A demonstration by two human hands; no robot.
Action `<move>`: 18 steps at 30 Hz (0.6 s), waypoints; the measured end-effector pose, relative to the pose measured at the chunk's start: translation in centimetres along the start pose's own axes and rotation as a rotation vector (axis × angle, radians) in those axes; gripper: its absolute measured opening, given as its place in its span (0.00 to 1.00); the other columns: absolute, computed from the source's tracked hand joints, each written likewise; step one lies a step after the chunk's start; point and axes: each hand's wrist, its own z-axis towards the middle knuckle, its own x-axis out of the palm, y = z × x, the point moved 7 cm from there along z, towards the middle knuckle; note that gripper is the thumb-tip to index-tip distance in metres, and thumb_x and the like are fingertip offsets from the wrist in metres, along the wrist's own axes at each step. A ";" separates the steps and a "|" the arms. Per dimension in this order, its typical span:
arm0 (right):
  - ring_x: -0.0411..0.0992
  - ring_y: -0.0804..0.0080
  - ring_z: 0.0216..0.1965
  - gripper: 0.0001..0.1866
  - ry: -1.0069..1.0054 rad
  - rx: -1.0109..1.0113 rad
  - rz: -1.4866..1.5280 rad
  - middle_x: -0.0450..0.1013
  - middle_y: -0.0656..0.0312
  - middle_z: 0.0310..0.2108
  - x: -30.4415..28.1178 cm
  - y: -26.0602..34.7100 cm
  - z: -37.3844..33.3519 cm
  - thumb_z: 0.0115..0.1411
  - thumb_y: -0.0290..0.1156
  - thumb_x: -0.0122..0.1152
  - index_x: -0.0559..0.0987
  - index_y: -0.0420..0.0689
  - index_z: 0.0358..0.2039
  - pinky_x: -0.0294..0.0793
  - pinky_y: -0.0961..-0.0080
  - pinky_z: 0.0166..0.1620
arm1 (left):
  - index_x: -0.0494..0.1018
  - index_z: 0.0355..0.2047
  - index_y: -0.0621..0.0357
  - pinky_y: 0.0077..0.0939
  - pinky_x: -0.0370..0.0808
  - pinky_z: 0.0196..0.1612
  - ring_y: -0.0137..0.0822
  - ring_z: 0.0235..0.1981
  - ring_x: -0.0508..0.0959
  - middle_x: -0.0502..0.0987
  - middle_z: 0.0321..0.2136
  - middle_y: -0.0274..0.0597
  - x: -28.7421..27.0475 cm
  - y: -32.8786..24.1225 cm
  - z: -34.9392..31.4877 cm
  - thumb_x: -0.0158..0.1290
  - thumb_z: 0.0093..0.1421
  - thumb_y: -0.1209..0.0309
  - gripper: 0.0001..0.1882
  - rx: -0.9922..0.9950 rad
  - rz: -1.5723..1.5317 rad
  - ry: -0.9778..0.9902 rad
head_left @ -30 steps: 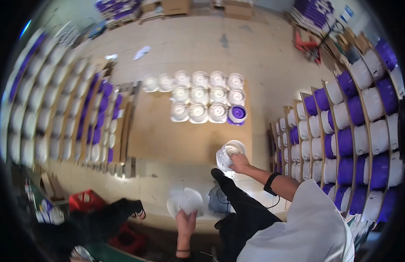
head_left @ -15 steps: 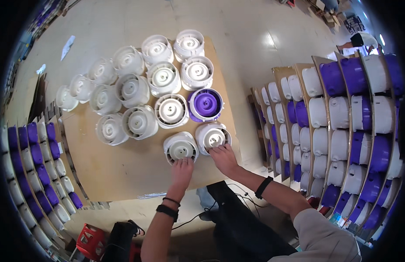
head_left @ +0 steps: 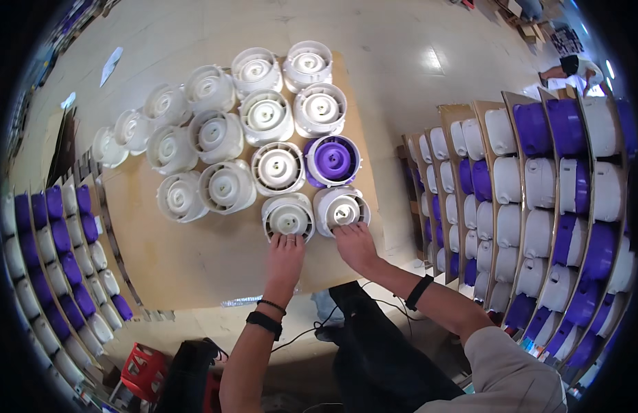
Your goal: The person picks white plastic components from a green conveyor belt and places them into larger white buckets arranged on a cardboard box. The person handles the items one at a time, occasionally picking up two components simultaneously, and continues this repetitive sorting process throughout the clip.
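Observation:
Two white round plastic housings with ringed centres stand side by side near the front of a cardboard-topped surface (head_left: 195, 275). My left hand (head_left: 286, 263) has its fingers hooked over the near rim of the left white housing (head_left: 289, 204). The near rim of the right white housing (head_left: 326, 199) is gripped by my right hand (head_left: 357, 249). My thumbs are hidden. Directly beyond the right one, nearly touching it, stands a purple-centred housing (head_left: 332, 160) with a white rim. Beyond the left one is another white housing (head_left: 277, 165).
Several more white housings (head_left: 213, 134) fill rows toward the far left. A tall stack of white and purple shells (head_left: 539, 182) between cardboard sheets rises at right; a similar stack (head_left: 61, 241) stands at left. A red crate (head_left: 143, 372) and cables (head_left: 312, 337) lie below.
Both hands have pushed the two front housings away from me, closing the gap to the row behind them. The whole view has shifted slightly.

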 end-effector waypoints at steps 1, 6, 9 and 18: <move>0.72 0.63 0.34 0.10 -0.021 0.011 0.022 0.73 0.59 0.28 0.0 0.0 -0.1 0.49 0.25 0.53 0.76 0.45 0.34 0.65 0.64 0.44 | 0.72 0.40 0.61 0.38 0.65 0.57 0.40 0.45 0.75 0.76 0.37 0.47 -0.5 0.0 -0.7 0.48 0.54 0.72 0.13 -0.039 -0.006 0.026; 0.73 0.53 0.33 0.15 0.099 -0.139 0.058 0.75 0.52 0.28 -0.7 1.0 -0.8 0.46 0.22 0.55 0.78 0.41 0.37 0.69 0.60 0.40 | 0.68 0.49 0.66 0.46 0.56 0.64 0.52 0.56 0.65 0.69 0.49 0.57 -5.9 -0.5 -8.7 0.46 0.55 0.72 0.21 -0.388 -0.265 -0.191; 0.74 0.50 0.33 0.12 0.185 -0.247 0.041 0.75 0.48 0.29 -0.2 0.4 -0.1 0.50 0.23 0.55 0.76 0.42 0.37 0.72 0.54 0.38 | 0.67 0.49 0.63 0.45 0.63 0.56 0.52 0.53 0.66 0.68 0.48 0.54 -14.7 -2.6 -18.1 0.54 0.51 0.72 0.23 -0.742 -0.384 -0.353; 0.75 0.47 0.38 0.12 0.469 -0.205 -0.232 0.75 0.43 0.38 3.7 1.7 -0.3 0.60 0.30 0.47 0.71 0.40 0.42 0.74 0.52 0.40 | 0.75 0.40 0.63 0.31 0.73 0.47 0.39 0.41 0.77 0.77 0.37 0.46 -18.0 -20.5 -58.8 0.53 0.57 0.75 0.10 -1.812 -0.601 -0.729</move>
